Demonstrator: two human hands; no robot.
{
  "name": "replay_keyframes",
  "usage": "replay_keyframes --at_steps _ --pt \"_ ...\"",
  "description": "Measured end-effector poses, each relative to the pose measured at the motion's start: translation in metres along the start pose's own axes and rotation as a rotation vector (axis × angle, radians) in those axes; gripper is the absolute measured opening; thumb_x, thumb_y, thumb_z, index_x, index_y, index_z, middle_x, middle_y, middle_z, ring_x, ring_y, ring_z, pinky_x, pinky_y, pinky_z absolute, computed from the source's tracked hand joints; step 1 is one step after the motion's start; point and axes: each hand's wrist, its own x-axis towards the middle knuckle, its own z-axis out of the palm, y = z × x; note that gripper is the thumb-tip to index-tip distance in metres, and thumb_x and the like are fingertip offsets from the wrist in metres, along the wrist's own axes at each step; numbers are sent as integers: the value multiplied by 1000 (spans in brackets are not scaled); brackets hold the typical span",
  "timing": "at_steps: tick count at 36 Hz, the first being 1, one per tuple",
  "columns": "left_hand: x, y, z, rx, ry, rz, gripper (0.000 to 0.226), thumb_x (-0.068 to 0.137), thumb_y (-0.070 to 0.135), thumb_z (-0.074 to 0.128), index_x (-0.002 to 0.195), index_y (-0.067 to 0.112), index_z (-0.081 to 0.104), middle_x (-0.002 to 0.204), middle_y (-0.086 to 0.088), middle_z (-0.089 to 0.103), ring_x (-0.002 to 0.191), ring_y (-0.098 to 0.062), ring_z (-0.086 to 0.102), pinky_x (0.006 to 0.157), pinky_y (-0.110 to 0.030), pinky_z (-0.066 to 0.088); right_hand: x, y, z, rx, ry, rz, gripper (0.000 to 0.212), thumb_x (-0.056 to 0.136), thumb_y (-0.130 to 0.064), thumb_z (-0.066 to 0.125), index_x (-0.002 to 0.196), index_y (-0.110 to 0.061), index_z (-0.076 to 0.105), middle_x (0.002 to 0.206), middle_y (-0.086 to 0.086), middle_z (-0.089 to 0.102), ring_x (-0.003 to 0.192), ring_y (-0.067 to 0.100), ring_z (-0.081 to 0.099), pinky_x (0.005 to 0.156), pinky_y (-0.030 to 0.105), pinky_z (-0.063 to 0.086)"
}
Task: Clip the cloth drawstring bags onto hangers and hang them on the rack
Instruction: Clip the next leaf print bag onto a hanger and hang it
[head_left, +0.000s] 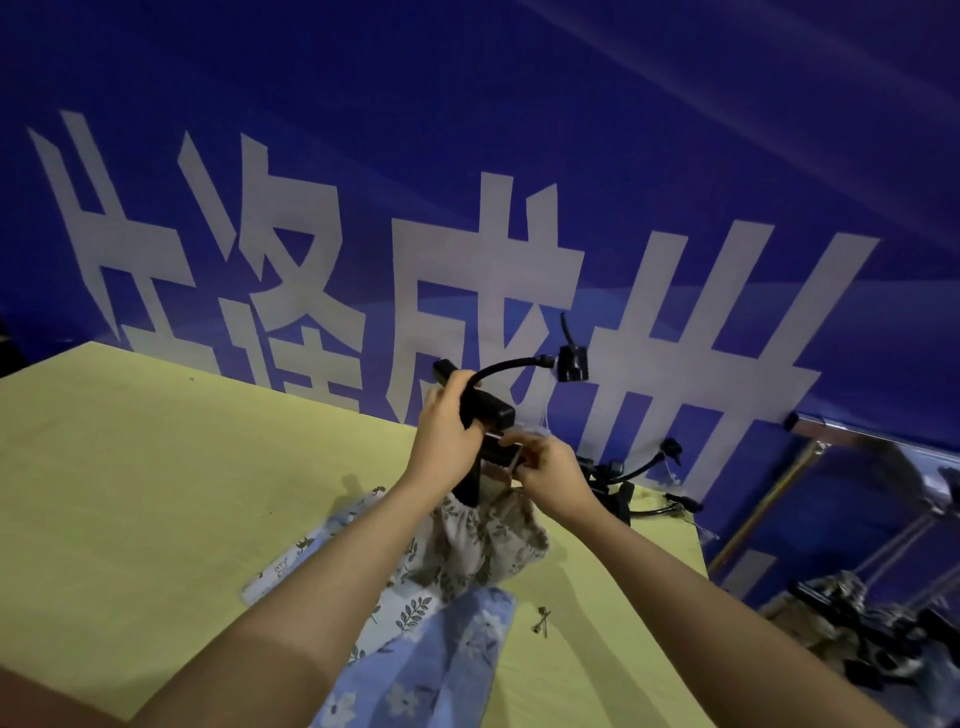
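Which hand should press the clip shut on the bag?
Probably right: the right hand pinches the beige leaf-print cloth bag at the clip, while the left hand grips the black plastic hanger.

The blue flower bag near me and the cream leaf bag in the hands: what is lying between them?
In the head view, a white leaf-print bag lies flat between them on the table.

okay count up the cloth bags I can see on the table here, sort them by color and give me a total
Cream floral bag, held at the black hanger: 1
White bag with small dark prints: 1
White bag with leaf sprigs: 1
Blue floral bag: 1
Total: 4
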Motion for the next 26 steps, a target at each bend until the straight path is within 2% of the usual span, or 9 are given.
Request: replay_keyframes --at_steps 2,5,8,11,13,16,21,24,26 --pt "2 1 -1 -7 -7 -6 40 91 8 56 123 29 47 115 -7 50 101 -26 57 77 -29 50 1 5 -3 -60 95 -16 32 83 8 49 108 -5 65 121 1 59 103 13 59 83 12 48" --pt "7 8 -5 1 -12 8 42 90 9 58 125 28 47 114 -7 49 101 -26 55 78 -29 47 3 -2 -11 -62 275 -74 19 89 2 48 100 -2 63 109 8 61 75 14 59 65 12 44" --pt "14 19 -11 13 -17 35 46 88 9 59 127 29 46 113 -7 49 102 -26 53 82 -34 48 8 -15 -21 -13 378 -89 7 89 -8 54 90 -8 62 85 4 60 77 23 58 69 33 46" --pt "20 26 -16 40 -25 23 46 87 7 58 126 30 47 112 -7 49 98 -27 55 82 -37 50 14 -27 -31 72 440 -48 34 91 -23 58 59 -18 49 54 -3 48 54 18 49 58 33 39" --pt "23 25 -18 56 -26 4 46 87 6 56 124 31 48 113 -8 49 97 -28 56 83 -41 52 18 -39 -40 210 488 5 45 92 -25 59 51 -8 49 43 1 42 45 16 41 55 35 37" --pt "23 18 -19 105 -44 -23 48 85 1 53 120 34 47 111 -9 51 96 -32 58 76 -46 55 25 -50 -51 346 537 59 43 91 -23 59 67 13 59 51 20 50 52 24 45 58 40 44" --pt "16 3 -17 276 -68 -80 41 83 -2 51 109 29 43 110 -11 53 93 -32 56 73 -45 51 29 -52 -63 351 535 170 27 86 -12 57 65 5 59 49 6 41 51 19 35 51 30 30" --pt "14 3 -16 440 -63 -91 41 83 7 54 116 26 41 116 -12 49 110 -34 45 91 -43 40 29 -48 -63 360 538 204 22 86 -13 59 67 -5 55 54 3 45 53 17 38 51 27 31" --pt "13 6 -17 567 -66 -63 42 81 24 58 119 23 39 122 -14 43 117 -35 37 100 -46 34 29 -48 -62 374 531 241 12 85 -17 64 87 -7 58 71 6 56 62 18 49 55 31 40"
